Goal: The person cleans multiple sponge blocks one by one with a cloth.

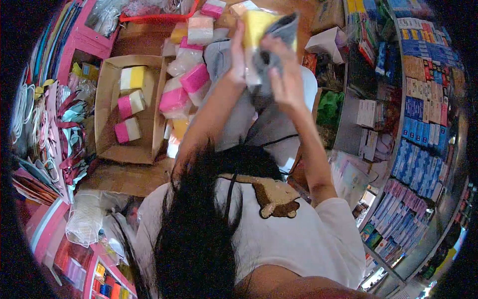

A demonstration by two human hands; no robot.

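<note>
At the top centre, my left hand (239, 52) is pressed along the left side of a yellow and white block (258, 25), holding it up. My right hand (283, 70) has its fingers on a grey cloth (286, 31), which lies against the block's right side and front. The right hand is slightly blurred by motion. Grey-clad legs lie beneath both hands. An open cardboard box (107, 107) to the left holds a yellow and white block (132, 78) and two pink and white blocks (131, 103).
Several pink, white and orange wrapped blocks (194, 78) are piled between the box and the legs. A red-rimmed basket (159, 18) stands at the top left. Shelves of small boxes (420, 129) line the right; hanging cords and bags (69, 124) line the left.
</note>
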